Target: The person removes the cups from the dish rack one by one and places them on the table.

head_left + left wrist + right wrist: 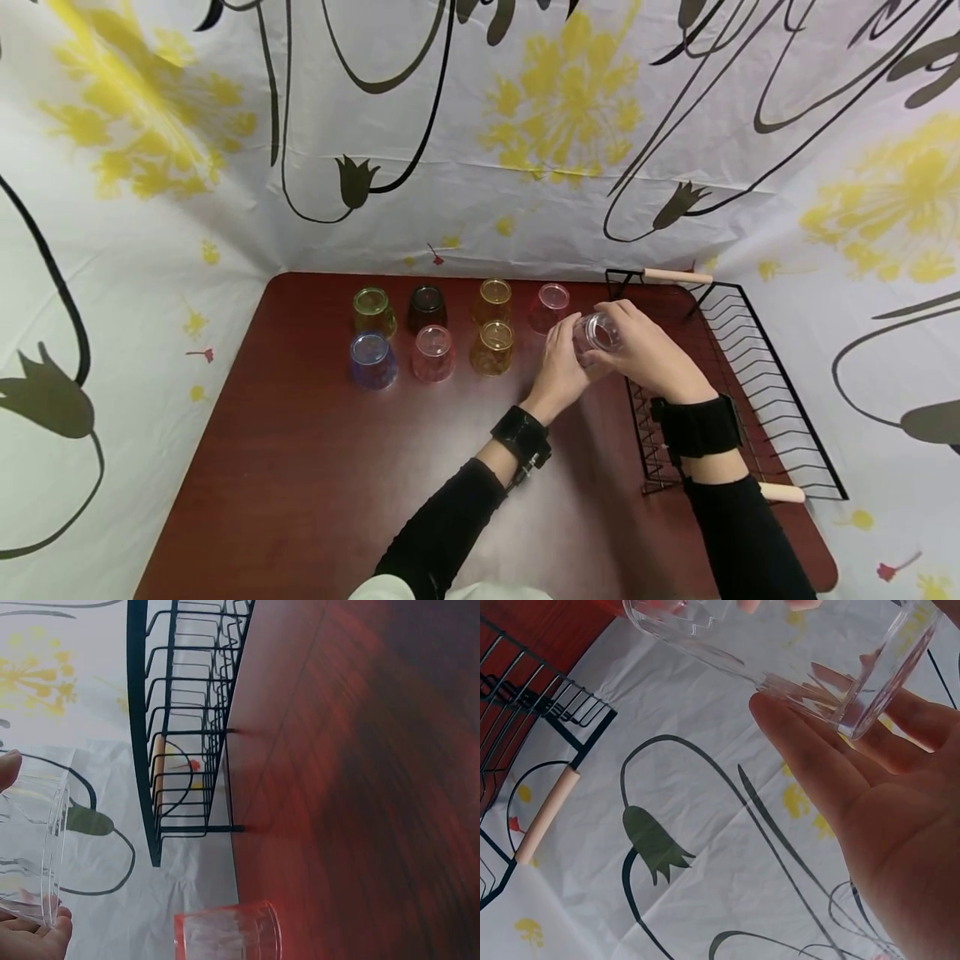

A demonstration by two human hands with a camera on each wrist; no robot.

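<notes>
Both hands hold one clear glass [597,332] tipped on its side above the table's far right. My left hand [564,354] grips it from the left; in the left wrist view its fingers [34,941] sit under the glass's rim [34,847]. My right hand [630,340] curls over it from the right; in the right wrist view the clear glass [780,652] lies across that hand's fingers [870,787]. Just beyond the hands a pink glass [550,307] stands upside down, and the left wrist view shows this pink glass [229,932] too.
Several coloured glasses stand upside down in two rows on the dark red table [315,467]: green [372,311], brown [427,308], amber [492,302], blue [372,360], pink [433,353], amber [492,347]. A black wire dish rack [750,392] lines the right edge. Patterned cloth walls enclose the table.
</notes>
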